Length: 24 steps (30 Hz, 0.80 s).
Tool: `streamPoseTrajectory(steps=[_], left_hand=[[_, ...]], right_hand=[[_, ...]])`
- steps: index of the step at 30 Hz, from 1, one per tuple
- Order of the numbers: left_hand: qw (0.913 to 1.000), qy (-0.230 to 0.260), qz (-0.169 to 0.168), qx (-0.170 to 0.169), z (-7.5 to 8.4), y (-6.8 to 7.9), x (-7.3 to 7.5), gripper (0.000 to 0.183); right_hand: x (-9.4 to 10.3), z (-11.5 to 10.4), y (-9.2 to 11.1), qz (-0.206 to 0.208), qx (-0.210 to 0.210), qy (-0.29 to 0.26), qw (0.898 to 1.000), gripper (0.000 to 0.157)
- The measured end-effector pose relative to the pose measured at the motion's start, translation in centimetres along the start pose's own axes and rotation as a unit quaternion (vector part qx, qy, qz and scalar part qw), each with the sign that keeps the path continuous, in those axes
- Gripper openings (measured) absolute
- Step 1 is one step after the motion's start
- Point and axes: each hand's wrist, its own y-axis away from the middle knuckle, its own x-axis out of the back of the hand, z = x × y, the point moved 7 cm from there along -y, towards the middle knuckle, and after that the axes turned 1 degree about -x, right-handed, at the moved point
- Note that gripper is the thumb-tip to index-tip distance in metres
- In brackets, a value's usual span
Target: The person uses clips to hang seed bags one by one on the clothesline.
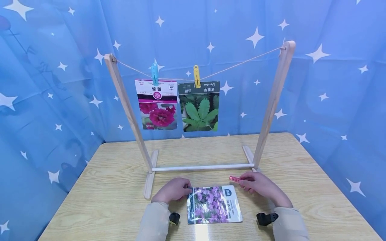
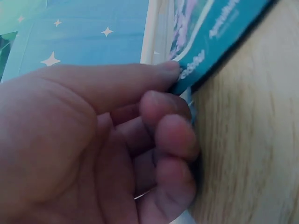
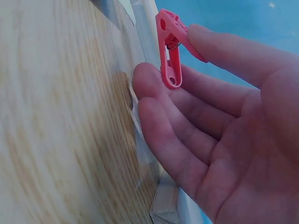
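My left hand [image 1: 174, 190] pinches the corner of a seed packet [image 1: 211, 205] with purple flowers, thumb on top and fingertips beneath. In the left wrist view the packet's teal edge [image 2: 205, 56] runs out from under the thumb. Between thumb and fingers, my right hand [image 1: 262, 185] holds a red clothespin [image 3: 169, 51] by its handles, close over the table to the packet's upper right. Two more packets hang from a string [image 1: 241, 63]: a pink-flower packet [image 1: 158, 110] under a blue clothespin [image 1: 155, 74] and a green-leaf packet [image 1: 200, 108] under a yellow clothespin [image 1: 197, 76].
The string spans two wooden posts [image 1: 274, 100] joined low down by a crossbar [image 1: 202, 167], standing on the wooden table [image 1: 99, 190]. A blue curtain [image 1: 331, 83] with white stars hangs right behind the table's back edge.
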Motion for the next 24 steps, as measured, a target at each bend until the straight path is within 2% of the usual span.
streamPoseTrajectory(steps=[4, 10, 18, 24], left_hand=[[0.9999, -0.013, 0.0, -0.008, 0.0, 0.1, 0.0, 0.009], [1.0, -0.009, -0.001, -0.002, -0.1, 0.0, 0.1, 0.009], [1.0, -0.005, -0.004, 0.0, -0.1, 0.1, 0.2, 0.009], [1.0, 0.007, -0.002, 0.0, 0.1, 0.3, 0.3, 0.004]], right_hand=[[0.5, -0.1, 0.2, 0.035, -0.005, -0.001, 0.999, 0.04], [1.4, 0.0, 0.3, 0.09, -0.022, -0.019, 0.996, 0.032], [1.8, -0.5, 0.4, 0.11, 0.002, 0.022, 0.994, 0.034], [2.1, -0.5, 0.5, 0.123, 0.001, 0.043, 0.991, 0.034]])
